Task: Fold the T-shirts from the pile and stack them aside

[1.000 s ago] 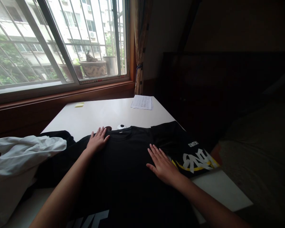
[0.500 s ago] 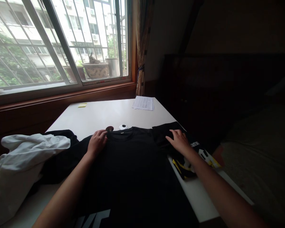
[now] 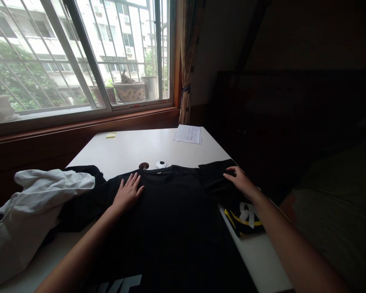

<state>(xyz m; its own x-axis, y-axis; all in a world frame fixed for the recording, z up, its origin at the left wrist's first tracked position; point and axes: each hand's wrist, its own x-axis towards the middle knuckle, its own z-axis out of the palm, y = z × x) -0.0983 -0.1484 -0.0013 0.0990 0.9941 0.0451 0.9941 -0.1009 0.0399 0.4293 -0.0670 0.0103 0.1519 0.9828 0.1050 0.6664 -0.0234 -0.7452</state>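
Note:
A black T-shirt (image 3: 171, 215) lies spread out over the white table, its round collar at the far side and a grey print at the bottom of the view. My left hand (image 3: 128, 192) rests flat on its left shoulder, fingers spread. At the outer end of the right sleeve (image 3: 215, 173) is my right hand (image 3: 240, 180), touching the cloth with thumb and forefinger a little apart; its other fingers are partly hidden. Under my right forearm sits a black garment with yellow trim and white print (image 3: 245, 217).
A heap of white cloth (image 3: 49, 203) and dark cloth lies at the left. The white table (image 3: 131, 146) bears paper sheets (image 3: 188, 134), a yellow note (image 3: 111, 135), a round white item (image 3: 161, 164) and a cable hole (image 3: 144, 166). Behind it are a barred window and a curtain (image 3: 186, 93).
My left hand has flattened and spread on the shirt's shoulder, away from the collar edge. My right hand has shifted outward along the sleeve toward its end. The view has turned slightly left.

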